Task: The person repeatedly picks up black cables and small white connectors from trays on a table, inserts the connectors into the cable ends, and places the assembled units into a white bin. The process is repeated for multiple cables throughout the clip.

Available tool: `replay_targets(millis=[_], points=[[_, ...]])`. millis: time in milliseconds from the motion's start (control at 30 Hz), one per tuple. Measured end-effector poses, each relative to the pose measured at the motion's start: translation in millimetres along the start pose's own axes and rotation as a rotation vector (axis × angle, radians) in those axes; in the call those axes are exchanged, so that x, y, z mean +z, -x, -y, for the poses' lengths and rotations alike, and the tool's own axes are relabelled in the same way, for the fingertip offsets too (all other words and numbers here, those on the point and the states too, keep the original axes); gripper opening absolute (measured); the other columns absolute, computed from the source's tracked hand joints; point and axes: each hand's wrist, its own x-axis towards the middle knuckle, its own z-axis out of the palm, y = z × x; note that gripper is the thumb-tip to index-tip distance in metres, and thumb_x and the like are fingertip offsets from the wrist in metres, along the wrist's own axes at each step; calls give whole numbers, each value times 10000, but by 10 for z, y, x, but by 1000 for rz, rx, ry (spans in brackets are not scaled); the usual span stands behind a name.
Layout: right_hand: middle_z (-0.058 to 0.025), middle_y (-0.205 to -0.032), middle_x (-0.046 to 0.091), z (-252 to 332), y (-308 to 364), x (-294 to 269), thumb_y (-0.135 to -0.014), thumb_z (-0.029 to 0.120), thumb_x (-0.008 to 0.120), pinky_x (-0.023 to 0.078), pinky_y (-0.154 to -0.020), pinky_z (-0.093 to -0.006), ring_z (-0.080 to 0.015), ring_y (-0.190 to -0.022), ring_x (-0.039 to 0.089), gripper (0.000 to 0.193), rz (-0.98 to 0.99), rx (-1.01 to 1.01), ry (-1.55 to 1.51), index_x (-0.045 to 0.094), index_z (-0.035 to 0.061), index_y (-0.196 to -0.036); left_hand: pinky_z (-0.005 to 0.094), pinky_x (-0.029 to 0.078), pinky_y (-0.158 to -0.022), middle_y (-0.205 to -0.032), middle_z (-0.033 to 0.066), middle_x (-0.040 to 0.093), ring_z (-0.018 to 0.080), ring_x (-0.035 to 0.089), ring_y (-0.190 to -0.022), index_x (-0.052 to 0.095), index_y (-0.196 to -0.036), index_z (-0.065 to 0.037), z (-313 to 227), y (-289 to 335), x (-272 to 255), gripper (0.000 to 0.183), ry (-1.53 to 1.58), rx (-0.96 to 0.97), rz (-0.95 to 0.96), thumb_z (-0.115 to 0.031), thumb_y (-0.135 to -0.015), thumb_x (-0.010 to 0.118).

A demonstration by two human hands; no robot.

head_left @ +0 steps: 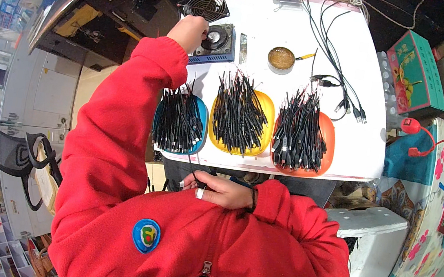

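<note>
My left hand is stretched far forward, closed at the left side of a small blue-sided device with a round dark top. Whatever its fingers hold is hidden. Close to my chest, my right hand is shut on a short black cable, and one finger carries a white wrap. Between the hands, three trays line the table's near edge: a blue tray, a yellow tray and an orange tray. Each bears a bundle of short black cables.
Behind the device stands a black fan. A round tin of brown material has a yellow-handled tool at its rim. Long black cables trail over the white table. A green box stands right, a white foam box lower right.
</note>
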Motion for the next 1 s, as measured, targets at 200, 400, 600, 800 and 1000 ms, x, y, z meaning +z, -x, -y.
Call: replay_targets(millis=[200,400,600,800,1000], points=[[-79,-1118,537,35,86,71,-999,291,438,389,-950,-279,-139,-1078,494,356,-54,11,7,442,9,-1217,455,501,-689,-752,236,625,413,622,-752,677,-818,-16,-44,30,49,85,-34,-75,-54,-80,-770,649],[-63,-1101,566,-113,287,112,-997,245,445,409,-937,-276,-128,-1059,524,311,-153,40,-28,484,-5,-1178,358,508,-629,-725,164,657,291,668,-683,686,-856,-18,-324,426,-326,121,313,-7,-356,-106,-774,673],[-94,-1033,600,108,666,136,-941,208,557,438,-924,-315,-195,-1010,574,298,-350,253,465,519,-2,-1149,184,377,-505,-754,69,657,50,492,-569,626,-959,59,-1099,1347,-780,125,1305,-106,-397,-32,-872,622],[-222,-1318,436,643,794,572,-962,217,474,330,-1051,-365,-288,-1261,431,564,-630,-280,791,245,-65,-1393,192,404,-553,-847,128,646,86,486,-600,559,-1043,10,-2426,2160,-730,138,2109,-28,-160,-10,-906,570],[-11,-691,538,1149,1668,1225,-981,224,409,428,-532,-265,-108,-595,531,185,-955,-74,481,485,55,-972,341,452,-964,-1259,217,530,262,541,-1151,413,-1304,34,-2979,2276,-750,415,2070,238,-3,-81,-926,539]])
